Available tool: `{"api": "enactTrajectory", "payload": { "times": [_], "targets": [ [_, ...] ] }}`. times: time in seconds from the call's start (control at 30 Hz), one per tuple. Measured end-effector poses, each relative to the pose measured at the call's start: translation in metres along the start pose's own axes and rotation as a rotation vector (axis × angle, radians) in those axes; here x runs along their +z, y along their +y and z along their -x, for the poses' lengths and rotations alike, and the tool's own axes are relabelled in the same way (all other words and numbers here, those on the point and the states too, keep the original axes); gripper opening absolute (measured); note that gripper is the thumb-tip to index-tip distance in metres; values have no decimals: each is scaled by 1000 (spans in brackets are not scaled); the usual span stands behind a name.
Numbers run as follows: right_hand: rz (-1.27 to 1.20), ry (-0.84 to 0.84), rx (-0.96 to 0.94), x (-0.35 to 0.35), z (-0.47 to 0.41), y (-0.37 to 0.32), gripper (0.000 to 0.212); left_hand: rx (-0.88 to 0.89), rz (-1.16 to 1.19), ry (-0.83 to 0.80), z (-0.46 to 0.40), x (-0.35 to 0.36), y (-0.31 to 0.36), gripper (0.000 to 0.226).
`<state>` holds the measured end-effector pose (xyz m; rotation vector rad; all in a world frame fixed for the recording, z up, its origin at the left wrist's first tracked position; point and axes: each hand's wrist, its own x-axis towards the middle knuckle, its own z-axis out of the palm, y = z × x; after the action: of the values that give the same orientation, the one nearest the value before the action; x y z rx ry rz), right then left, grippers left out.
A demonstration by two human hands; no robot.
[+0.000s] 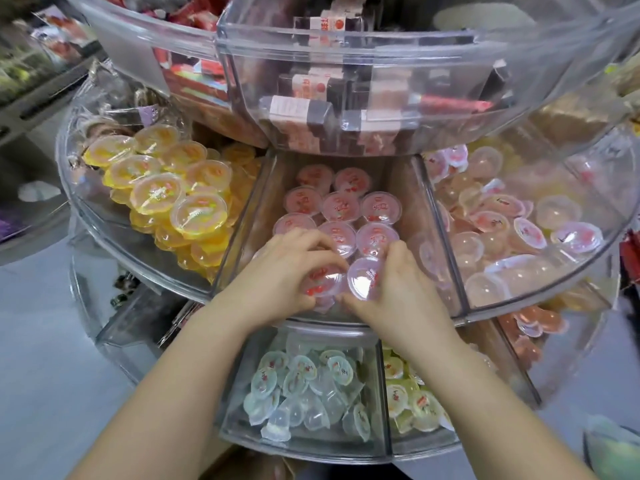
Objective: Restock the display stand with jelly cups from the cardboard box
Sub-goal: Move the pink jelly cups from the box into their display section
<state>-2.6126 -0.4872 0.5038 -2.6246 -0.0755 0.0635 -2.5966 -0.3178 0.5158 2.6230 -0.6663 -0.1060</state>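
Both my hands reach into the middle compartment (414, 188) of a clear round display stand. My left hand (277, 271) curls its fingers round a pink jelly cup (320, 278) at the compartment's front. Beside it, my right hand (398, 289) pinches another pink jelly cup (363, 278), tilted toward me. Behind them several pink jelly cups (341, 206) stand upright in neat rows. The cardboard box is out of view.
Yellow jelly cups (162, 178) fill the compartment to the left; mixed pink and clear cups (512, 220) lie loose on the right. An upper tier (346, 50) of wrapped snacks overhangs the bin. The lower tier holds pale blue cups (304, 386) and yellow-green cups (408, 400).
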Motion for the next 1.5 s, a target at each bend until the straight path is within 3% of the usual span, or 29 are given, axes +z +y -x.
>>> {"api": "enactTrajectory", "payload": {
  "times": [0.17, 0.3, 0.57, 0.8, 1.0, 1.13, 1.27, 1.37, 1.5],
  "targets": [
    [-141, -203, 50, -15, -5, 7, 78, 17, -14, 42, 2, 1, -6, 60],
    [-235, -131, 15, -20, -7, 12, 24, 13, 30, 65, 5, 0, -9, 56],
    [-664, -110, 266, -16, -14, 17, 15, 29, 72, 73, 10, -4, -14, 51],
    [-502, -182, 238, -13, -14, 22, 21, -16, 45, 141, 11, -1, -11, 41],
    [-406, -91, 160, -14, -10, 20, 20, -34, 7, 91, 8, -2, -9, 40],
    [-148, -27, -2, -22, -2, 19, 29, -55, 34, 75, 16, -3, -9, 53],
    [-93, 12, -96, -32, 6, 15, 23, -99, 162, 311, 41, 0, -3, 43],
    [-277, 8, -212, -35, 14, -7, 17, -191, 296, 552, 77, 3, -2, 27],
    [-541, -299, -372, -5, 44, -59, 12, -436, 512, 792, 150, 22, -4, 13]
  ]
}}
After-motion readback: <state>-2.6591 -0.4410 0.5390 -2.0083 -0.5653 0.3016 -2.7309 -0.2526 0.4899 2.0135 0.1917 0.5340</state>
